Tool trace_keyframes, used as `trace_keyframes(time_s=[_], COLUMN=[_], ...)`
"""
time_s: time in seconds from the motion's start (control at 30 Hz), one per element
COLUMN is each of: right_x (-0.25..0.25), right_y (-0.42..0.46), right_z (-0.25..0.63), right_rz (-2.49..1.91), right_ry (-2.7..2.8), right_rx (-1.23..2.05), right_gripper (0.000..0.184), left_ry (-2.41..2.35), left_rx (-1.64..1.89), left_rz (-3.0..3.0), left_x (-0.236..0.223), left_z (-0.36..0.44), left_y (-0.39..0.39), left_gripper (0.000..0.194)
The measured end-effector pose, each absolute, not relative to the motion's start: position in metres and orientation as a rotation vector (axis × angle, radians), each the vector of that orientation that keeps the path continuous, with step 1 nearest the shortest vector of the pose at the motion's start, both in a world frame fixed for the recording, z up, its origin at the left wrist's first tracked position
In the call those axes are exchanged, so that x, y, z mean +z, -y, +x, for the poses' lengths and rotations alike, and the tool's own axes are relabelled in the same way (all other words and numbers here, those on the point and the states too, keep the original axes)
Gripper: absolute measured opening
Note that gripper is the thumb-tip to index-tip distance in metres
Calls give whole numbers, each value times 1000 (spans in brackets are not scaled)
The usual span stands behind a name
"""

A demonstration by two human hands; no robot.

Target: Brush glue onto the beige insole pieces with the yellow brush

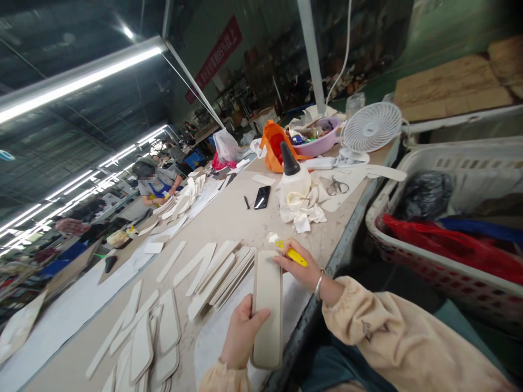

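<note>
My left hand grips a long beige strip-shaped piece by its near half, holding it over the table's front edge. My right hand is closed round a yellow-handled brush whose whitish tip sits just past the far end of the piece. A row of similar beige strips lies fanned on the table to the left of my hands. More rounded beige pieces are stacked at the near left.
A white glue bottle with a black nozzle stands on rags behind my hands. Scissors, a phone, a pink basin, a small white fan. A white basket on the right. A person works farther along.
</note>
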State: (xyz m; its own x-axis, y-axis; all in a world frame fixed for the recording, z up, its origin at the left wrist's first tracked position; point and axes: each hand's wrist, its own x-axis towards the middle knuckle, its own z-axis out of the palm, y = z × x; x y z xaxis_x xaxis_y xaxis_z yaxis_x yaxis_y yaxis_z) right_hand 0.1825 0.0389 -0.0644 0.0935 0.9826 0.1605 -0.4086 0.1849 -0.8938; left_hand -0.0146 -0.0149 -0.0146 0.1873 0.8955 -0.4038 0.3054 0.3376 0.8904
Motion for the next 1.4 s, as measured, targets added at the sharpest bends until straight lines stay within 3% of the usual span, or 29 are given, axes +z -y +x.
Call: trace_keyframes(time_s=[0.4, 0.8, 1.4], right_x=[-59, -85, -84], right_y=[-44, -59, -54], right_z=[203, 206, 202], right_rz=[-913, -1040, -1053], right_ry=[956, 1036, 1130], right_rx=[1002, 886, 890], right_gripper=[37, 35, 29], left_ry=[-1054, -1145, -1165], left_rx=[629, 537, 538], left_rz=[654, 604, 635], left_x=[-43, -49, -58], left_z=[13, 0, -9], left_y=[69, 85, 94], left_gripper=[46, 44, 46])
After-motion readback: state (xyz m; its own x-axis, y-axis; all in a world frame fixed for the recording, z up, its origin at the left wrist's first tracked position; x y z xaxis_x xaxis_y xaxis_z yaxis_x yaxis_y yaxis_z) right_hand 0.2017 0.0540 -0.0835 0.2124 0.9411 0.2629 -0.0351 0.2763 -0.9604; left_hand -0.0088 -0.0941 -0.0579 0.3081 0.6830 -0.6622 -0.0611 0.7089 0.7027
